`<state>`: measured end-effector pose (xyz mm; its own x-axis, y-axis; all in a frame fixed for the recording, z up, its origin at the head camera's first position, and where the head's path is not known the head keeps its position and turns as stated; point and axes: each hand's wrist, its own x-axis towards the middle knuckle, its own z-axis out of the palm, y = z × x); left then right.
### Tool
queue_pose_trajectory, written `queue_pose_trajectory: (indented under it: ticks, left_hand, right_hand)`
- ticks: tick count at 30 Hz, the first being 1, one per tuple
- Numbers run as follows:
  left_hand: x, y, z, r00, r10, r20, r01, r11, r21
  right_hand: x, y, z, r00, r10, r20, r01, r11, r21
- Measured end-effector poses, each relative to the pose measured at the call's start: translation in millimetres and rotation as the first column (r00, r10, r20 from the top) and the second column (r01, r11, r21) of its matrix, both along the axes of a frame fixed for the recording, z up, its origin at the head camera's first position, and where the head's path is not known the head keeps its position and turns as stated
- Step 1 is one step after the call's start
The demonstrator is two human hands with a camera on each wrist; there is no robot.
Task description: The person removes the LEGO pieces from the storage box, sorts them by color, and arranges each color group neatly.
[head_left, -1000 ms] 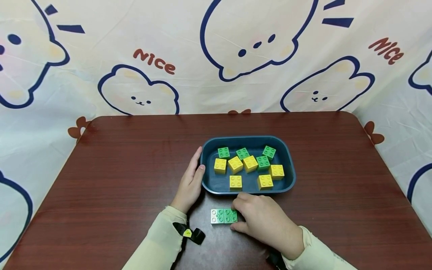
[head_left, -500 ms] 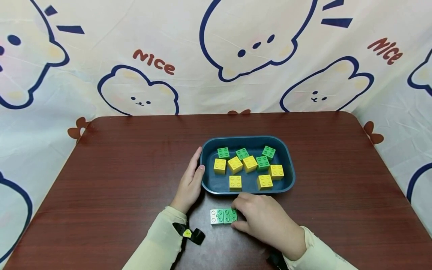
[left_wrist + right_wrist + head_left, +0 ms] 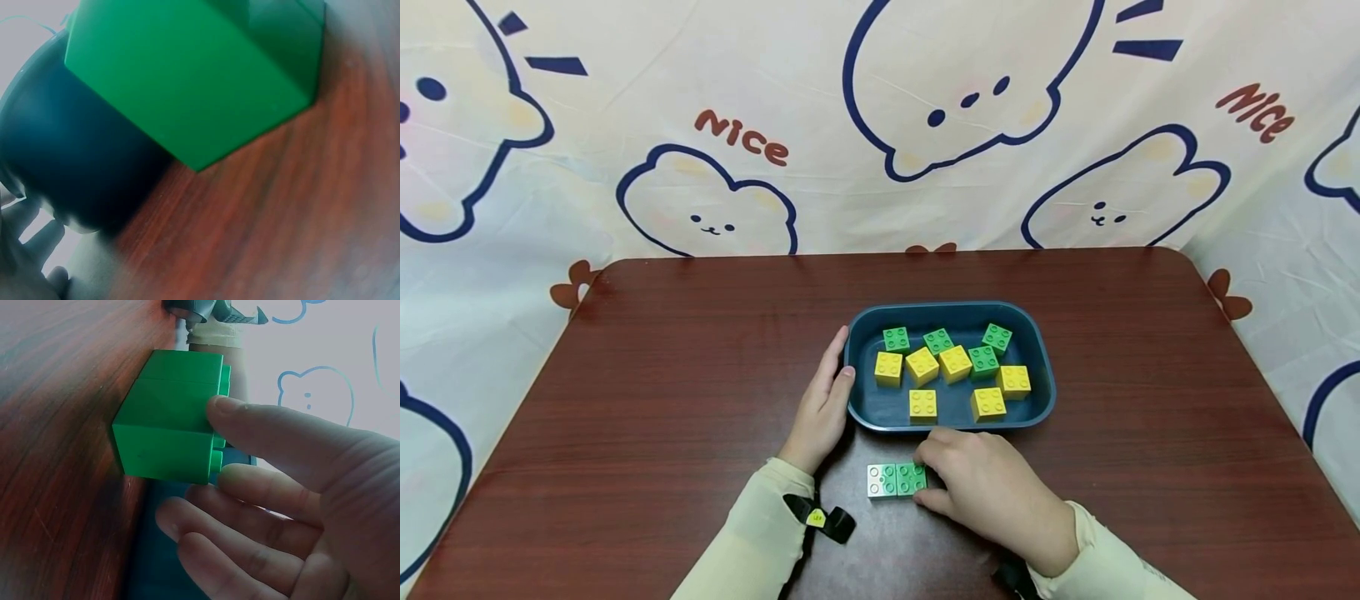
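Two green building blocks, the left one point(image 3: 882, 481) pale with glare and the right one point(image 3: 910, 477), sit side by side on the table. My right hand point(image 3: 992, 487) pinches the right block between thumb and index finger; in the right wrist view the thumb point(image 3: 250, 425) lies on the block's point(image 3: 164, 450) upper edge. My left hand point(image 3: 820, 412) rests with fairly straight fingers against the left wall of a dark blue tray point(image 3: 887, 414). In the left wrist view a green block point(image 3: 194, 81) looms close, before the tray point(image 3: 62, 137).
Inside the tray lie several yellow blocks point(image 3: 922, 407) and several green blocks point(image 3: 983, 362). The brown wooden table point(image 3: 700, 400) extends on both sides. Behind it hangs a cartoon-printed cloth point(image 3: 820, 208). A black strap device point(image 3: 823, 518) is worn on the left wrist.
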<state>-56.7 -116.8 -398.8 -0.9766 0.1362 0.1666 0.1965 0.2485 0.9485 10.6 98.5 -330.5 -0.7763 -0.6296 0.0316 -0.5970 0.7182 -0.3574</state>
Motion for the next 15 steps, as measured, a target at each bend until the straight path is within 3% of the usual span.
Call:
queue_pose_trajectory:
  ticks: [15]
  left_hand:
    - [0.3, -0.8, -0.4, 1.0, -0.002, 0.003, 0.002, 1.0, 0.002]
  right_hand:
    - [0.1, 3.2, 2.7, 1.0, -0.004, -0.013, 0.003, 0.999, -0.034]
